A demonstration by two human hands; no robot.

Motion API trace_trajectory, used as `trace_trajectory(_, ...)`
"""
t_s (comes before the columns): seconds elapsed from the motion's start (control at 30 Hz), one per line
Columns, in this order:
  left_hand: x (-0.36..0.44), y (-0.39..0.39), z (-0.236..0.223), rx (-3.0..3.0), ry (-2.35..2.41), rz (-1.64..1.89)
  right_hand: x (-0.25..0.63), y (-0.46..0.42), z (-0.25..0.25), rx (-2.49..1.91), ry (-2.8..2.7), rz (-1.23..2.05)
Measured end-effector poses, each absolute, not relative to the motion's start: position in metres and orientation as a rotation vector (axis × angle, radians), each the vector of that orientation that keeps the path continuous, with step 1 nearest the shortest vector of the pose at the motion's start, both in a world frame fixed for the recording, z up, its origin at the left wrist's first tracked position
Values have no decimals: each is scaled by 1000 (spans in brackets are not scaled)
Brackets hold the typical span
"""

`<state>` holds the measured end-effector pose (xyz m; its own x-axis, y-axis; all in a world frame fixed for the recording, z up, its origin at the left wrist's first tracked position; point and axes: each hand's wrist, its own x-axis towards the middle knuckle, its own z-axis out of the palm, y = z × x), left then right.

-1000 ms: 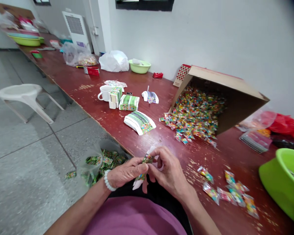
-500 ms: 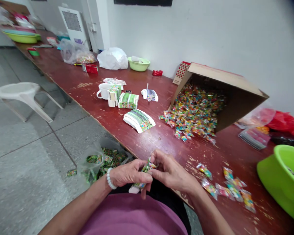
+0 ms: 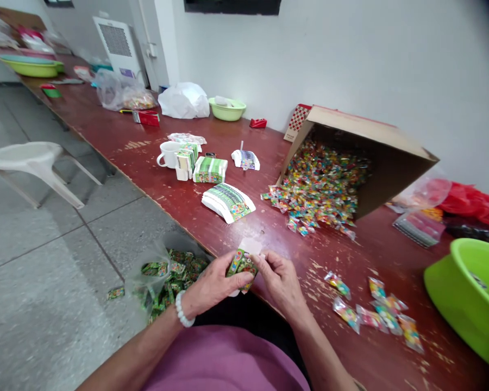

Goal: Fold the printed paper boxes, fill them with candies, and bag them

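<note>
A small green printed candy box (image 3: 243,263) with a raised white flap is between my hands at the table's front edge. My left hand (image 3: 215,282) is closed around its left side, thumb across the front. My right hand (image 3: 279,279) pinches the flap area at the box's right edge. Beyond them lies a fanned stack of flat printed cartons (image 3: 228,202). Several wrapped candies (image 3: 377,312) lie to the right of my right hand. Below my left hand, a plastic bag (image 3: 157,271) on the floor side holds many green packets.
A tipped cardboard box (image 3: 375,127) spills wrapped candies onto the red table (image 3: 277,239). A green basin (image 3: 452,288) stands at the right. Strapped carton bundles (image 3: 210,169) sit by a white mug (image 3: 170,155). A white stool (image 3: 36,157) stands on the floor.
The box, folded narrow between my fingers before, is now turned with its printed face and white flap showing. My hands have risen slightly, and the right one has shifted to the box's right edge.
</note>
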<state>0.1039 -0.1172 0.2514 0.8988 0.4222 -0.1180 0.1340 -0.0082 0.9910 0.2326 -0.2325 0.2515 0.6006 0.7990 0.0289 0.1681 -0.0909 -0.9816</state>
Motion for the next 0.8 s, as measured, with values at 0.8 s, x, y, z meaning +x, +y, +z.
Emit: trace_trajectory(0.8,107,-130,253,1055,494,375,227,-238,239,-1238,-446,877)
